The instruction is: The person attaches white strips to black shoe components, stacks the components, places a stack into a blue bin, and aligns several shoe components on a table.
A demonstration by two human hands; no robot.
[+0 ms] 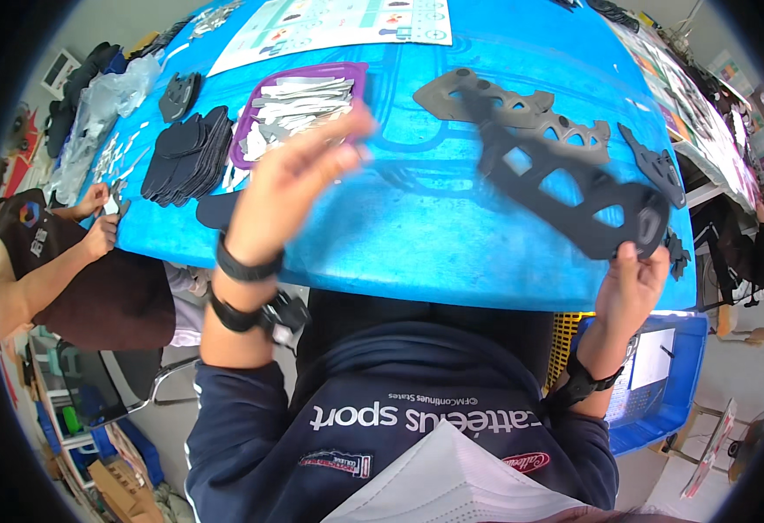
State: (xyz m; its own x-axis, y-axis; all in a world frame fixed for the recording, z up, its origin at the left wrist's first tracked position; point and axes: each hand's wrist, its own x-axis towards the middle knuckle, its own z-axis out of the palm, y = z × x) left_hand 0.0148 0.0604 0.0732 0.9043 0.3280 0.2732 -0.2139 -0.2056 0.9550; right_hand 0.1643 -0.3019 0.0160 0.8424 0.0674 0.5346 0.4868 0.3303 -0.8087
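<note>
A black flat panel with large cut-out holes [565,187] hangs tilted above the right side of the blue table. My right hand [633,283] pinches its near right end between thumb and fingers. My left hand [299,179] is raised in front of the purple tray [241,144], blurred by motion, its fingers stretched out and apart. I see nothing held in it. White strips [303,100] fill the tray. Partly behind the black panel lies a grey-brown piece with similar holes [447,96].
The blue table [330,248] also bears a stack of black pads [186,161], another black part [180,96], a printed sheet [338,26] and black pieces at the right edge [652,166]. On the left a person's hands [98,231] handle small parts. A blue crate [670,383] stands below right.
</note>
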